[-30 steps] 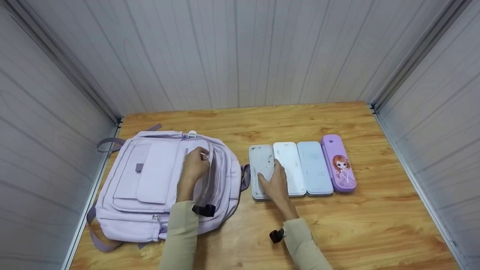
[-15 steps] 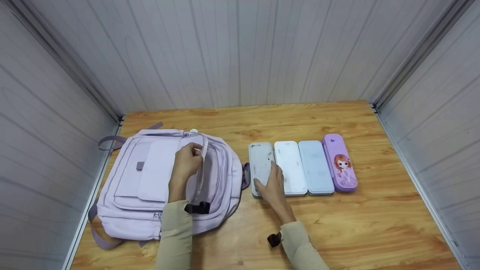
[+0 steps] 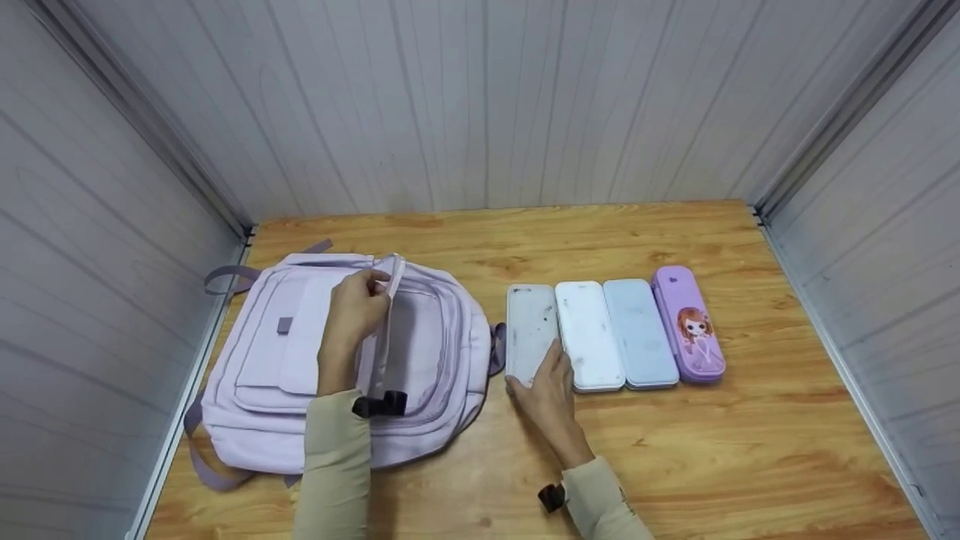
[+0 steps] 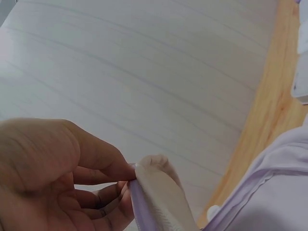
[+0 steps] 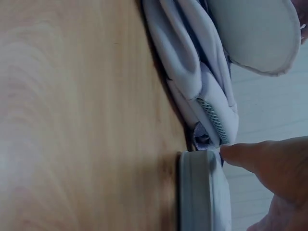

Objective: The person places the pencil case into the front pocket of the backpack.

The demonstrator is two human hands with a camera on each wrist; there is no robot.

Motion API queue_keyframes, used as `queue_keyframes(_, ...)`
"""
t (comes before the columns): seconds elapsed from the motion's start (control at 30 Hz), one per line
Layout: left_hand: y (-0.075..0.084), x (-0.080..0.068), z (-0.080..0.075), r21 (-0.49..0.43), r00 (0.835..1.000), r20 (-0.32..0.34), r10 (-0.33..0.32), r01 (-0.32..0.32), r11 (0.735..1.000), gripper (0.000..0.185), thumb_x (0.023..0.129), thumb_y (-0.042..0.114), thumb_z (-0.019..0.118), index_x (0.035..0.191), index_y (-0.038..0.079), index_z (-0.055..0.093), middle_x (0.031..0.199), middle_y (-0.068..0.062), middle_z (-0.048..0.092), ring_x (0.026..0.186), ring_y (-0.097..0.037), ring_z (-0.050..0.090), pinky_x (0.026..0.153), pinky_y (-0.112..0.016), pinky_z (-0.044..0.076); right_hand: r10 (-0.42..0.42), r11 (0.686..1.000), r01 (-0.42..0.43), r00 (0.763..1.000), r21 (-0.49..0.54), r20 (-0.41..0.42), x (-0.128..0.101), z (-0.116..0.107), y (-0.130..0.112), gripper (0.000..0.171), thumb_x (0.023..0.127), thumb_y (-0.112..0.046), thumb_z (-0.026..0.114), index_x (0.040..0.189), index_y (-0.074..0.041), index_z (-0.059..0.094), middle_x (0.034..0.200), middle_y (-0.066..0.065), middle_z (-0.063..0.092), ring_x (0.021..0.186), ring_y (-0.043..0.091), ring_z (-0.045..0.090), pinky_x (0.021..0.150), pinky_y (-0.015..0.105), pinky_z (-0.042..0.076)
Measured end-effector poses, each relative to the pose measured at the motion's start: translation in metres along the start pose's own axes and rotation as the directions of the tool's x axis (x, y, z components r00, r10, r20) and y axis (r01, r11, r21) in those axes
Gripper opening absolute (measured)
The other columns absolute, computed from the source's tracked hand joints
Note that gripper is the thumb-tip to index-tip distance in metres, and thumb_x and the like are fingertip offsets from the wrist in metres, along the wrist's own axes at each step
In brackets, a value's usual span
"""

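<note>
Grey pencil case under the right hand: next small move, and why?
Probably close the right hand round the grey rectangular pencil case and lift its near end. That hand only rests on the case, which lies flat on the wooden table. The left hand pinches the lilac fabric backpack's flap up, so its compartment looks open.

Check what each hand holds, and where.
Left hand pinches the backpack by its opened flap edge. Right hand rests on the grey pencil case at its near end; grip unclear.
</note>
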State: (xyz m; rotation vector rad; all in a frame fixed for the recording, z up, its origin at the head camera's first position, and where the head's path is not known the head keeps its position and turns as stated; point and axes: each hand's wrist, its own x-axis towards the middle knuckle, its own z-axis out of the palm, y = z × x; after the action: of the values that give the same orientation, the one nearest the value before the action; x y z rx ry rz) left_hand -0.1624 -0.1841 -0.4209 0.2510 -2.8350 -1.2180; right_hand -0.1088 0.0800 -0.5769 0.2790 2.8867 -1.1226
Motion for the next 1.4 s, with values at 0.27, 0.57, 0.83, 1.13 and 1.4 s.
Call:
queue_keyframes(0.27, 0.002, -0.001, -0.008, 0.018, 1.0, -0.012, 0.003, -0.003, 1.0, 0.033, 0.083, 0.002, 0.048, 0.112, 0.0, 0.066, 0.086, -0.008, 0.058, 0.075, -0.02, 0.052, 0.063, -0.027, 0.04, -0.007, 1.0, 0.009, 0.998, 0.023, -0.07, -0.007, 0.018, 0.012, 0.112, 0.075, -0.041, 0.078, 0.147, 0.011, 0.011, 0.149, 0.032, 0.019, 0.137, 0.045, 0.024, 0.11, 0.054, 0.027)
queue_keyframes(0.57, 0.003, 0.0, -0.011, 0.031, 1.0, -0.022, 0.008, -0.007, 0.999, 0.033, 0.084, 0.001, 0.049, 0.112, -0.002, 0.066, 0.087, -0.009, 0.059, 0.077, -0.021, 0.053, 0.063, -0.027, 0.04, -0.039, 0.994, 0.053, 0.988, 0.095, -0.148, -0.007, 0.028, 0.023, 0.112, 0.072, -0.041, 0.08, 0.149, 0.005, 0.015, 0.149, 0.027, 0.023, 0.137, 0.041, 0.026, 0.112, 0.051, 0.025)
queue_keyframes(0.83, 0.005, -0.001, -0.015, 0.04, 0.999, -0.038, 0.003, -0.002, 0.999, 0.034, 0.085, 0.001, 0.049, 0.114, -0.001, 0.065, 0.09, -0.01, 0.059, 0.077, -0.021, 0.053, 0.063, -0.028, 0.041, -0.052, 0.975, 0.103, 0.968, 0.199, -0.247, -0.008, 0.031, 0.03, 0.109, 0.069, -0.039, 0.083, 0.149, 0.002, 0.022, 0.149, 0.023, 0.028, 0.137, 0.038, 0.03, 0.112, 0.049, 0.026)
queue_keyframes(1.13, 0.005, -0.002, -0.019, 0.038, 0.998, -0.058, 0.018, -0.015, 0.999, 0.035, 0.084, 0.001, 0.047, 0.114, -0.001, 0.066, 0.09, -0.011, 0.06, 0.079, -0.022, 0.052, 0.066, -0.029, 0.04, -0.096, 0.955, 0.18, 0.94, 0.236, -0.326, -0.008, 0.023, 0.03, 0.104, 0.07, -0.04, 0.082, 0.147, 0.004, 0.028, 0.147, 0.021, 0.035, 0.134, 0.038, 0.038, 0.107, 0.048, 0.035)
queue_keyframes(1.4, 0.006, -0.001, -0.021, 0.044, 0.998, -0.066, 0.02, -0.017, 0.999, 0.035, 0.083, 0.002, 0.048, 0.112, -0.001, 0.067, 0.089, -0.011, 0.061, 0.08, -0.022, 0.053, 0.069, -0.03, 0.04, -0.132, 0.933, 0.227, 0.937, 0.278, -0.323, 0.0, 0.007, 0.029, 0.101, 0.071, -0.037, 0.082, 0.146, 0.005, 0.03, 0.147, 0.021, 0.035, 0.136, 0.036, 0.035, 0.111, 0.047, 0.03)
